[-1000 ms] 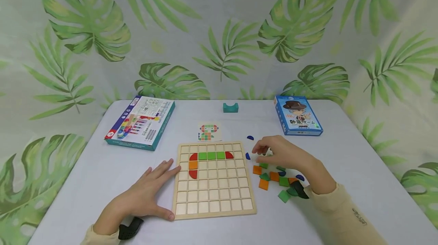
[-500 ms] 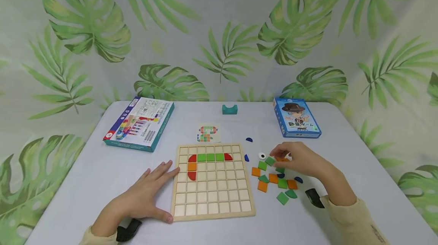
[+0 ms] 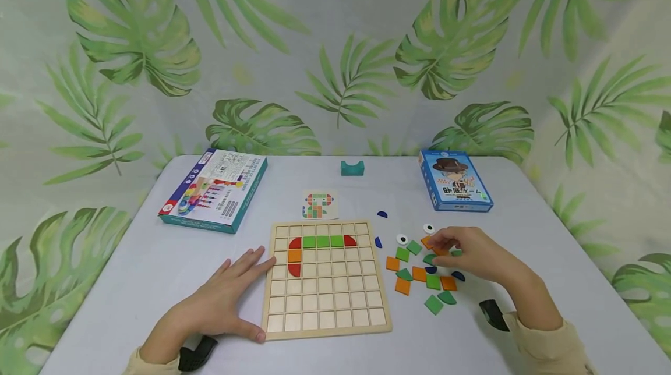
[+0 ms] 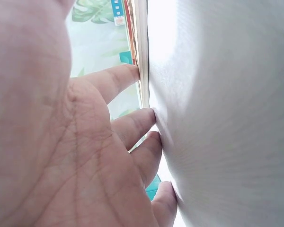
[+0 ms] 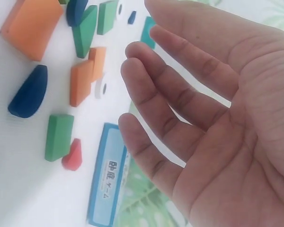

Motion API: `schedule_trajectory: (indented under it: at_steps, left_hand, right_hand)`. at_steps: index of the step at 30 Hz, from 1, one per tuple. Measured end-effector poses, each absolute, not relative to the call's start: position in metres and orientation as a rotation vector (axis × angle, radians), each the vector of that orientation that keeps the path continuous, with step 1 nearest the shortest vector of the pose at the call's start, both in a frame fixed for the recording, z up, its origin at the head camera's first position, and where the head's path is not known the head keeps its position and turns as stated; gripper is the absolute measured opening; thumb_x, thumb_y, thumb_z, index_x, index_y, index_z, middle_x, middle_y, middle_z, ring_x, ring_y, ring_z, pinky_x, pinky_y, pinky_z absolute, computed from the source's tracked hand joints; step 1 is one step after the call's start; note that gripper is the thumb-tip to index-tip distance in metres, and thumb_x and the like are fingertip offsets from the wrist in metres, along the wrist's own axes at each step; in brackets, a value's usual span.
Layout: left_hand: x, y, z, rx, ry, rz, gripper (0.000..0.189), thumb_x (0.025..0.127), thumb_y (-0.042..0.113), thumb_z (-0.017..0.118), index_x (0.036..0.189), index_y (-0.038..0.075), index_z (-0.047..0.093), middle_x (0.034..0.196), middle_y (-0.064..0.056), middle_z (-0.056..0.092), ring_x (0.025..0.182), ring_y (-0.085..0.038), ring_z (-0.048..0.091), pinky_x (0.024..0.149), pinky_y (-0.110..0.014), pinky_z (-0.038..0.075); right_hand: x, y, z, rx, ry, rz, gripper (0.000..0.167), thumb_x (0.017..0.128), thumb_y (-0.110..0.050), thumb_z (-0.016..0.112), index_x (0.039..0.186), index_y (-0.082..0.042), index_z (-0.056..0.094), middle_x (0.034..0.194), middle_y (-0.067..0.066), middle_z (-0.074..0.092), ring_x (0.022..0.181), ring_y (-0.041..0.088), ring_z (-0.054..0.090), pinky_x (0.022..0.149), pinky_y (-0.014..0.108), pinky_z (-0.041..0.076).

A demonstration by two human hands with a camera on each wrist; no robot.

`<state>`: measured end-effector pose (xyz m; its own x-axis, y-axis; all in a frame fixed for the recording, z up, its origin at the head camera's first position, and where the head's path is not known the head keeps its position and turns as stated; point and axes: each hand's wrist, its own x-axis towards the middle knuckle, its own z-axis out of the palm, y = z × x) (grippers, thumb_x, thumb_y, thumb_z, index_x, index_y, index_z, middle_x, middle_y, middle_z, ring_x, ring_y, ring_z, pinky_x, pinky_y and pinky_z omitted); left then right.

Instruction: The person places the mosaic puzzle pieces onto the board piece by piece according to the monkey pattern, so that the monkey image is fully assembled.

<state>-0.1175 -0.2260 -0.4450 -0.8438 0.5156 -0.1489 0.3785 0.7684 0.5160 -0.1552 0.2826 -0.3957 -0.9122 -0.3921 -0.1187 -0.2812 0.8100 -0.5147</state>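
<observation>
A wooden grid board [image 3: 325, 285] lies flat, with three green squares [image 3: 322, 241], an orange square [image 3: 295, 255] and several red curved pieces [image 3: 295, 270] set in its upper cells. My left hand [image 3: 222, 296] rests at the board's left edge, fingers spread and thumb near the lower corner. Over the loose pieces at the right hovers my right hand [image 3: 474, 250], its fingers loosely bent with nothing visible between them in the right wrist view. Below its fingertips lie orange squares [image 5: 80, 82] and a dark green curved piece [image 3: 429, 259]. Round eye pieces [image 3: 402, 239] sit just beyond.
A pattern card [image 3: 320, 204] lies behind the board. At the back stand a white and teal box [image 3: 215, 188], a teal arch block [image 3: 352, 168] and a blue card game box [image 3: 455, 180]. Blue half-round pieces [image 3: 382, 214] lie between board and right hand.
My right hand has moved right and slightly toward me over the loose pieces, uncovering both eye pieces and several squares. The left hand stays at the board's edge.
</observation>
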Motion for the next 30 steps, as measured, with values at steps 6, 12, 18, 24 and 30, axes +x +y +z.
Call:
schedule_trajectory:
  at_steps: [6, 12, 18, 24, 30]
  left_hand:
    - [-0.117, -0.226, -0.445, 0.689, 2.676, 0.711, 0.133, 0.061, 0.079, 0.089, 0.169, 0.022, 0.036, 0.180, -0.015, 0.023, 0.166, -0.045, 0.018, 0.130, -0.077, 0.013]
    - [-0.117, -0.227, -0.447, 0.701, 2.685, 0.707, 0.134, 0.060, 0.080, 0.089, 0.169, 0.022, 0.036, 0.179, -0.015, 0.024, 0.166, -0.045, 0.020, 0.129, -0.078, 0.014]
    - [-0.118, -0.228, -0.448, 0.711, 2.694, 0.707, 0.134, 0.060, 0.080, 0.089, 0.169, 0.022, 0.037, 0.179, -0.016, 0.025, 0.165, -0.046, 0.022, 0.128, -0.078, 0.016]
    - [-0.119, -0.227, -0.447, 0.706, 2.690, 0.692, 0.134, 0.060, 0.081, 0.088, 0.169, 0.023, 0.035, 0.179, -0.016, 0.024, 0.166, -0.046, 0.020, 0.129, -0.078, 0.015]
    - [-0.118, -0.226, -0.446, 0.711, 2.685, 0.690, 0.134, 0.061, 0.079, 0.089, 0.170, 0.023, 0.035, 0.179, -0.016, 0.024, 0.165, -0.046, 0.020, 0.128, -0.078, 0.014]
  right_hand:
    - [-0.156, 0.281, -0.399, -0.543, 2.768, -0.749, 0.032, 0.093, -0.023, 0.085, 0.119, -0.006, 0.077, 0.103, -0.003, 0.076, 0.095, 0.014, 0.067, 0.088, 0.039, 0.065]
    - [-0.158, 0.275, -0.402, -0.561, 2.754, -0.743, 0.034, 0.094, -0.023, 0.084, 0.122, -0.006, 0.077, 0.105, -0.003, 0.077, 0.093, 0.010, 0.065, 0.090, 0.037, 0.064]
    - [-0.164, 0.264, -0.404, -0.546, 2.739, -0.729, 0.031, 0.095, -0.023, 0.083, 0.121, -0.008, 0.077, 0.103, -0.004, 0.075, 0.093, 0.011, 0.063, 0.086, 0.030, 0.062]
    - [-0.171, 0.251, -0.407, -0.528, 2.727, -0.711, 0.031, 0.094, -0.020, 0.085, 0.121, -0.009, 0.075, 0.091, -0.006, 0.067, 0.086, 0.013, 0.057, 0.077, 0.022, 0.056]
    - [-0.175, 0.240, -0.411, -0.535, 2.707, -0.691, 0.032, 0.093, -0.019, 0.085, 0.121, -0.006, 0.076, 0.087, -0.005, 0.067, 0.082, 0.011, 0.057, 0.072, 0.020, 0.054]
